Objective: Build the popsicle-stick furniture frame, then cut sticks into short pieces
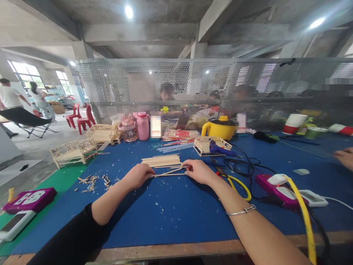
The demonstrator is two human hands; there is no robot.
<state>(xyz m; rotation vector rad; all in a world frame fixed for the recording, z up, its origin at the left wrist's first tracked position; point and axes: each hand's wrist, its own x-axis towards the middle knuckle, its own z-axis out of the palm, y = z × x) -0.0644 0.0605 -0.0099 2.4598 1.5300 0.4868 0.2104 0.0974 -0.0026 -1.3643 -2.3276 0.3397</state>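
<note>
Two thin wooden sticks (169, 175) lie at a narrow angle between my hands, low over the blue tabletop. My left hand (139, 175) pinches their left end, where they come together. At the other side my right hand (199, 170) has thumb and fingers closed around the right ends; the fingers partly hide the exact grip. Just beyond them lies a row of similar sticks (161, 161). Short cut wooden bits (89, 182) are scattered left of my left hand. Cutting pliers with yellow handles (239, 186) rest right of my right wrist.
A small wooden frame (202, 148) stands beyond my right hand, with a blue glue gun (221, 149) against it. Black cables, a purple power strip (281, 191) and a yellow pot (222, 129) are at right. Little wooden benches (73, 151) stand left. Another person's hand (345, 157) shows far right.
</note>
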